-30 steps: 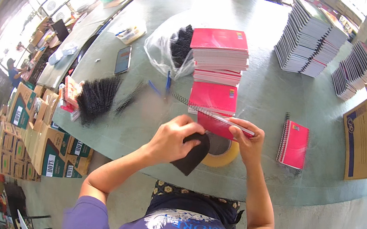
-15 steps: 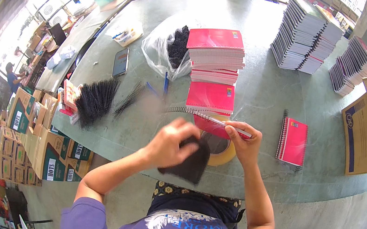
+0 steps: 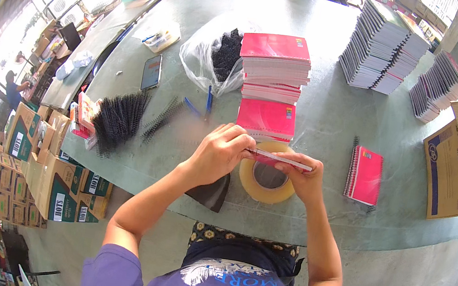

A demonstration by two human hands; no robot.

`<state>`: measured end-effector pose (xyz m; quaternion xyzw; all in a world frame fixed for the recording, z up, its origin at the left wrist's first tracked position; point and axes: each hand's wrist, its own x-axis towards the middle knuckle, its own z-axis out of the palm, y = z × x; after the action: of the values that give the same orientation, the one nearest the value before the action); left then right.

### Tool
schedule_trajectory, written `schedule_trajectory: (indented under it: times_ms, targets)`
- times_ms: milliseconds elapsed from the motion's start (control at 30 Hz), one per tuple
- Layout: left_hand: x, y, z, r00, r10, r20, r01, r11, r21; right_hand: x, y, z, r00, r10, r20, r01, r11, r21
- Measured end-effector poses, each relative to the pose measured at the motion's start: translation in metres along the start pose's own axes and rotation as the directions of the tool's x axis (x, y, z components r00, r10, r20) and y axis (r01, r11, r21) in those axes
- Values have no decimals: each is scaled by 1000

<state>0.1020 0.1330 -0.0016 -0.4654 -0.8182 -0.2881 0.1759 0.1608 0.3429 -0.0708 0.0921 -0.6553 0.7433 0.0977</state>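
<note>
A thin red notebook (image 3: 278, 160) is held nearly edge-on in front of me, over a roll of clear yellowish tape (image 3: 260, 194). My right hand (image 3: 305, 176) is closed on its right end, the thumb along its near side. My left hand (image 3: 221, 149) has its fingers closed at the notebook's left end, hiding that end and any coil there. Just beyond stands a stack of red notebooks (image 3: 266, 116) with punched edges. A black flat piece (image 3: 213, 192) lies under my left forearm. At the right is a coil-bound red notebook (image 3: 365, 175).
Black spiral coils (image 3: 120, 122) are bunched at the left, with a few loose coils (image 3: 162, 119) and blue-handled pliers (image 3: 208, 104) nearby. A phone (image 3: 151, 72), a plastic bag (image 3: 193, 62) of black bits, bound notebook stacks (image 3: 379, 53) and an open carton (image 3: 456, 169) surround the work area.
My left hand has moved up to the notebook's left end, where a coil stuck out before. The black piece lies farther left, and more of the tape roll shows.
</note>
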Motion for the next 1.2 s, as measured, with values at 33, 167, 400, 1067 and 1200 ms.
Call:
schedule_trajectory:
  times_ms: [33,167,400,1067,1200]
  targets:
    - [-3,-7,0,998,-8,65,10,1000,-23,-1,0,0,1000,2,-2,-2,1000,-2]
    - [5,5,3,1000,-12,3,12,1000,11,-4,2,-2,999,26,-30,-24,999,42]
    - [-3,-19,-1,981,-66,181,60,997,38,-2,-1,5,999,-36,4,36,999,-27]
    - [-4,29,-33,931,-185,-316,213,976,56,0,1,11,993,18,-121,-20,1000,-19]
    - [0,21,-19,969,-122,-214,125,992,4,-2,5,9,993,28,-114,-33,998,-48]
